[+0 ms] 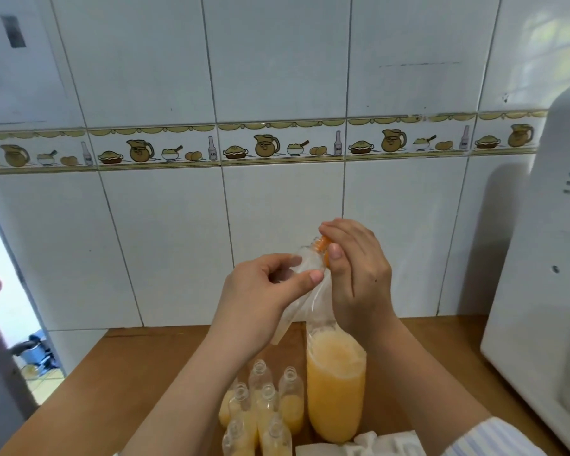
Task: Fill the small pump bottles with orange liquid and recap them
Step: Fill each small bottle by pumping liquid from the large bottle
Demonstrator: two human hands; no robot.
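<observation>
Now big bottle [336, 383] neck is being grasped by left hand [270, 284] grip; orange cap [323, 246] is being pinched by right hand [359, 268] grip above small bottles [264, 409] on tabletop [119, 383].

Small bottles [260, 409] on the table [119, 373], just left of the big bottle [336, 383]; appliance [540, 274] far right.

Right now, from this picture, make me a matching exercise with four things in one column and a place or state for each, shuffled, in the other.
Column one:
1. large bottle
2. orange cap
3. small bottles
4. white appliance

Column two:
A. at the right edge
B. clustered, uncapped
C. partly filled with orange liquid
D. under the right hand's fingers

Pairs: 1-C, 2-D, 3-B, 4-A
</observation>
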